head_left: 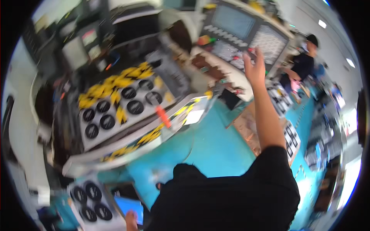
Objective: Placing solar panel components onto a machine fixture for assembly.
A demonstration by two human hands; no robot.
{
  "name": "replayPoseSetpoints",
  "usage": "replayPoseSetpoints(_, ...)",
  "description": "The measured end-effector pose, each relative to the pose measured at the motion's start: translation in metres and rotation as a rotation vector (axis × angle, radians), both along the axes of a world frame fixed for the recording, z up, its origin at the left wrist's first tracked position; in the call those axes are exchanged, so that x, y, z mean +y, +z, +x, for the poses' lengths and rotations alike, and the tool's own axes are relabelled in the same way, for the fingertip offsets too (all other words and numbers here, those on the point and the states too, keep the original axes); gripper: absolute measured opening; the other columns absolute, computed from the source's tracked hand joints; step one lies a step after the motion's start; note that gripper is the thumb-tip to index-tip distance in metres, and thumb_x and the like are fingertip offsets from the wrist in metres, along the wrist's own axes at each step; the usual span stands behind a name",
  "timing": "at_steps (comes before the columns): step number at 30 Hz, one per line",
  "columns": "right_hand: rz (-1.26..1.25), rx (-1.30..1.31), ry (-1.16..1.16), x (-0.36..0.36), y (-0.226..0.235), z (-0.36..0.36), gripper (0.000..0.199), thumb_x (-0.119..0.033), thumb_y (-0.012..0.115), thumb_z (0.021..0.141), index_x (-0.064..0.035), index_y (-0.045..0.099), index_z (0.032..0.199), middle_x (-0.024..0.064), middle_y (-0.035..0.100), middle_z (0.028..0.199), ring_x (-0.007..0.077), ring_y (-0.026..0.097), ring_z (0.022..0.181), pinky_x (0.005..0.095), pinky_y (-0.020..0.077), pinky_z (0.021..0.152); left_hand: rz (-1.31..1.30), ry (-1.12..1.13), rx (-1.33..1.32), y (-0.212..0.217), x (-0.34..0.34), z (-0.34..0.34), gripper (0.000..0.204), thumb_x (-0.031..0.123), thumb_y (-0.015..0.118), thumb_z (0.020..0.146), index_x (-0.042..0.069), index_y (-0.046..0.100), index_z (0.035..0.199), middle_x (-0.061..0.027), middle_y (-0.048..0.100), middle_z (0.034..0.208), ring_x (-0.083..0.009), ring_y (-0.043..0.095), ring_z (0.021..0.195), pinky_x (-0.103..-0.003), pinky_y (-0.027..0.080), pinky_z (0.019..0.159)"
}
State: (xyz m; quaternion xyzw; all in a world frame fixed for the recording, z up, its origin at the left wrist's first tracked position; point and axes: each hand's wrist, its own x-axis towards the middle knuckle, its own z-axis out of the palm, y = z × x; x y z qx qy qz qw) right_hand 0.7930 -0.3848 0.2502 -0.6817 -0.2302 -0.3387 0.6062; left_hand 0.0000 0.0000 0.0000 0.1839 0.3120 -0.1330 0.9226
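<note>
My right hand point(255, 70) is raised at the end of an outstretched arm, in front of the control panel point(231, 54) of a machine. Its fingers are extended and apart, with nothing visible in them; whether a fingertip touches a key cannot be told. The panel carries a screen point(233, 21) and rows of keys. Low on the left, only part of my left hand point(131, 220) shows, blurred, beside a flat blue rectangular thing point(131, 208). Its grip is not clear.
Left of the panel, the machine bed holds a pale plate point(127, 123) with black discs and yellow-black tape. An orange-handled tool point(163, 116) lies at its front edge. Another disc-covered board point(83, 192) is at lower left. A cardboard box point(246, 129) stands right; a person point(302, 63) is beyond.
</note>
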Motion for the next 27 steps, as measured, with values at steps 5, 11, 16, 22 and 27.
replayPoseSetpoints(5, -1.188, -0.074, 0.502, -0.019, -0.167, -0.126, 0.104, -0.051, 0.076, 0.077, -0.0016, 0.025, 0.153, 0.0228, 0.024, 0.159, 0.0455, 0.012, 0.149, 0.0605, 0.0140, 0.117, 0.720, 0.411, 0.625, -0.106, -0.308, 0.076, 0.030, 0.016, 0.063, 0.090, 0.004, 0.062, 0.118, -0.0044, 0.064, 0.092, -0.0138, 0.059, 0.082, -0.030, 0.045, 0.067)
replayPoseSetpoints(11, -1.217, -0.206, 0.715, 0.059, -0.204, -0.125, 0.064, -0.046, 0.065, 0.090, -0.0107, 0.050, 0.142, 0.0234, 0.047, 0.144, 0.0398, 0.036, 0.142, 0.0549, 0.0243, 0.115, 0.825, 0.158, 0.565, -0.086, -0.353, 0.153, 0.042, 0.016, 0.062, 0.090, -0.001, 0.058, 0.129, -0.0108, 0.065, 0.119, -0.0212, 0.060, 0.112, -0.032, 0.046, 0.096)
replayPoseSetpoints(16, -0.713, 0.578, 1.013, 0.092, -0.073, -0.125, 0.041, -0.029, 0.057, 0.096, -0.0029, 0.057, 0.128, 0.0090, 0.069, 0.112, 0.0102, 0.060, 0.071, 0.0250, 0.0505, 0.062, 0.929, 0.312, 0.415, -0.043, -0.324, 0.163, 0.040, 0.013, 0.063, 0.092, 0.001, 0.058, 0.130, -0.0125, 0.065, 0.124, -0.0220, 0.059, 0.119, -0.032, 0.045, 0.100)
replayPoseSetpoints(22, -1.506, 0.058, 1.201, 0.176, 0.033, -0.246, 0.040, -0.027, 0.065, 0.092, -0.0025, 0.058, 0.123, 0.0143, 0.070, 0.094, 0.0231, 0.065, 0.069, 0.0354, 0.0521, 0.062, 1.405, 0.268, 0.281, 0.045, -0.185, 0.160, 0.030, 0.008, 0.062, 0.092, 0.003, 0.063, 0.122, -0.0117, 0.067, 0.117, -0.0201, 0.064, 0.108, -0.034, 0.049, 0.093)
replayPoseSetpoints(27, -1.780, -0.356, 1.032, 0.254, 0.029, -0.332, 0.033, -0.028, 0.066, 0.091, -0.0038, 0.058, 0.112, 0.0213, 0.066, 0.083, 0.0399, 0.065, 0.080, 0.0482, 0.0515, 0.072, 1.834, 0.190, 0.138, 0.100, -0.079, 0.145, 0.020, 0.008, 0.063, 0.089, 0.004, 0.069, 0.108, -0.0141, 0.071, 0.104, -0.0307, 0.068, 0.096, -0.038, 0.052, 0.087)
